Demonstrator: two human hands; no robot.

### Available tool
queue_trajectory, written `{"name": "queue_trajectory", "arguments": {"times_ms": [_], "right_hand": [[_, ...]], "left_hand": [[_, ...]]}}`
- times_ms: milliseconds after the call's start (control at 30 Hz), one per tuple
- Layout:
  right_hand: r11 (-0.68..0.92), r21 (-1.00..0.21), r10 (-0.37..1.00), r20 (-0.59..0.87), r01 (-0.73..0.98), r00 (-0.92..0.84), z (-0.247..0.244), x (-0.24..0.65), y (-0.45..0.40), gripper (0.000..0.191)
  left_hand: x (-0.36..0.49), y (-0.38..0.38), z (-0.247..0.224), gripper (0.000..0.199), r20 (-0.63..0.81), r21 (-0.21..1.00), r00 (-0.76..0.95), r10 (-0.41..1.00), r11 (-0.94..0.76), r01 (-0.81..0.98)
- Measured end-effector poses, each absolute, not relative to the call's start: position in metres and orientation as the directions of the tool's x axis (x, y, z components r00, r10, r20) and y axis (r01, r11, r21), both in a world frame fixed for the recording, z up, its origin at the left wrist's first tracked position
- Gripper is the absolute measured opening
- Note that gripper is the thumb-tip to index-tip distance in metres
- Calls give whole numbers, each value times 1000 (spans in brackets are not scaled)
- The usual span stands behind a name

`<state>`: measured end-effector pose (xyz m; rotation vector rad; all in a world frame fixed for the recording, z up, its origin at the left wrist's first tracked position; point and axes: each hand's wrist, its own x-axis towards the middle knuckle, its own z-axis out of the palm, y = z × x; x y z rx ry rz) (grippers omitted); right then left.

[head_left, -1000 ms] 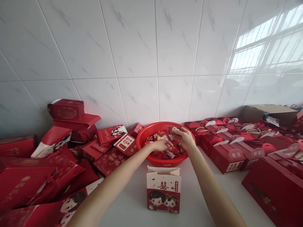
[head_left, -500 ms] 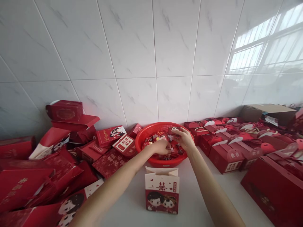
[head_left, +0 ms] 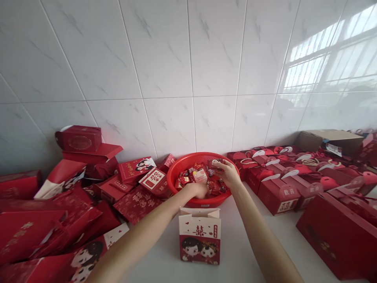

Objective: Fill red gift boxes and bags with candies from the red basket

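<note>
A red plastic basket (head_left: 203,203) full of wrapped candies (head_left: 193,169) stands against the wall. My left hand (head_left: 201,190) is down inside it among the candies; its fingers are hidden from me. Over the basket's right side, my right hand (head_left: 228,173) is closed on a small wrapped candy (head_left: 215,161) with a pale, printed front. A pink-and-white packet (head_left: 200,176) lies on the pile just behind my left hand. In front of the basket, between my forearms, an open-topped paper gift box (head_left: 200,236) with two cartoon faces stands upright.
Loose red gift boxes (head_left: 137,202) are heaped on the left. Closed red boxes with handles (head_left: 278,194) stand in rows on the right, with a larger red box (head_left: 335,236) nearer me. A cardboard box (head_left: 344,135) is behind them. A tiled wall (head_left: 165,125) backs the white table (head_left: 165,251).
My left hand has sunk lower into the candies, uncovering more of the pink-and-white packet. My right hand keeps its candy at nearly the same place. The view has shifted slightly.
</note>
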<state>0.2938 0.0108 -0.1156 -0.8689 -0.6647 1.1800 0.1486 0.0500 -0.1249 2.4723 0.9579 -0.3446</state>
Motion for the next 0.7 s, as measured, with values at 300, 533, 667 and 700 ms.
{"name": "queue_trajectory", "arguments": {"times_ms": [300,533,667,700], "right_hand": [[145,-859,962,8,-490,271,-117,295,11,27],[136,-871,963,5,-471,270,-119,294,9,26],[138,-874,960,2,-466,280,-121,294,10,29],[138,-875,960,2,-464,282,-121,294,10,29]], "left_hand": [[113,68,-111,36,-244,498,748,617,-582,643],[117,66,-122,31,-497,442,716,490,-567,695],[122,62,-119,25,-561,386,674,482,-568,727],[122,61,-118,24,-569,372,663,487,-566,735]]}}
